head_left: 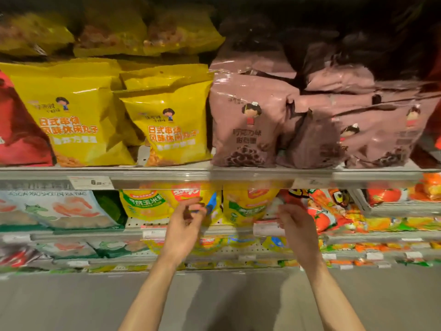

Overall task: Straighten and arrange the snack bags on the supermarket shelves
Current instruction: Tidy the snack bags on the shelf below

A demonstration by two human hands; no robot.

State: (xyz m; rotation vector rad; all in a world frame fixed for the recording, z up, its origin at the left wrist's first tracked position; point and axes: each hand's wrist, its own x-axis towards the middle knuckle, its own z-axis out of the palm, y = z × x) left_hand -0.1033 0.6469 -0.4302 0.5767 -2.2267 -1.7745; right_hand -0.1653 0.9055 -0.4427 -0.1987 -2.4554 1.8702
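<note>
On the upper shelf (pixel 167 174) stand yellow snack bags (pixel 78 125) on the left and mauve snack bags (pixel 245 130) on the right; one mauve bag (pixel 307 144) leans crumpled between its neighbours. Below it, yellow corn-snack bags (pixel 143 204) hang on the lower shelf. My left hand (pixel 186 223) is raised in front of those corn-snack bags, fingers curled loosely and apart, nothing in it. My right hand (pixel 293 220) hovers at the same height to the right, fingers bent, also holding nothing.
Red bags (pixel 21 130) stand at the far left of the upper shelf. White-green shrimp-chip bags (pixel 62 209) fill the lower left, orange tomato-print bags (pixel 334 211) the lower right. Price tags (pixel 90 182) line the shelf edges. Grey floor (pixel 226 304) lies below.
</note>
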